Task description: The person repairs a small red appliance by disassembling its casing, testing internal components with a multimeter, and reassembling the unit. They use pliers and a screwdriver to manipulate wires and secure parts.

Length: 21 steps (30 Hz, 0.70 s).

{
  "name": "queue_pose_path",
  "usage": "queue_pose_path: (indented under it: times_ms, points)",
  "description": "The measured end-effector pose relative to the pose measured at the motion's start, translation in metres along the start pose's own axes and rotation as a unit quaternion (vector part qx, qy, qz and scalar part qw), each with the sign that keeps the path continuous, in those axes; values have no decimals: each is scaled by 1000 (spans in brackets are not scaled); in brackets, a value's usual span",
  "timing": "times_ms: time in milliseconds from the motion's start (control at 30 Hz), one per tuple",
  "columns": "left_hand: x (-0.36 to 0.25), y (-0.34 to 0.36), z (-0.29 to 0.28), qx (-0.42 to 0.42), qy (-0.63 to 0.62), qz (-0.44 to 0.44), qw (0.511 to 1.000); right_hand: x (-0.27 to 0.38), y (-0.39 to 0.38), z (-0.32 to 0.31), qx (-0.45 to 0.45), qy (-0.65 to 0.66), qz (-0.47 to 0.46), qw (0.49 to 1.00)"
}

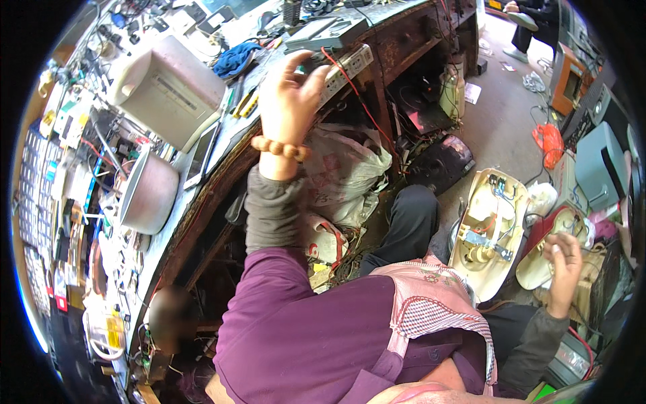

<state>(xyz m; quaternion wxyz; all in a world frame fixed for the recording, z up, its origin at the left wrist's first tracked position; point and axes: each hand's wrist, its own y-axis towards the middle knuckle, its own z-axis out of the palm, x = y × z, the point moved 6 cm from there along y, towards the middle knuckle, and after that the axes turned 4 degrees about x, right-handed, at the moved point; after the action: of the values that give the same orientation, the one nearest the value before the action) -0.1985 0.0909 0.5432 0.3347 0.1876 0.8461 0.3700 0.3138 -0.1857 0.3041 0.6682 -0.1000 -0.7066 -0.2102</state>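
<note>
a: which step is in hand?

b: by judgement, a reach toward the power strip [354,64]. the left hand [289,101] is raised beside it, at the edge of the counter [232,136]. its thumb and index finger are wide apart, with nothing visible gripped between them. contact with the strip cannot be confirmed from this angle.

a: state the position of the work item.

b: the open cream housing [484,275] sits low in front of the body, to the right of the bent knee [415,209]. its wiring [499,192] is exposed.

a: and the right hand [566,262]?

b: near the right side of the housing, beside a red-and-cream casing [533,268]. the fingers are loosely curled; whether they pinch something small, i cannot tell.

a: what does the next move call for?

b: if the strip is the target, a narrower left grip, clear of the red cord [354,89] that crosses it. caution: treat the exposed wiring as live until checked.
</note>
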Motion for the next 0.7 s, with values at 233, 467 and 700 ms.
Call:
queue_pose_path:
  times_ms: [233,467,700]
  points:
    - [57,30,-37,73,310,-43,947,-68,20,-5,83,-136,97,982]
    - [81,50,-41,101,368,-93,920,-64,11,-1,114,-163,111,974]
    - [76,62,-38,112,394,-90,908,-52,-2,-6,113,-223,95,964]
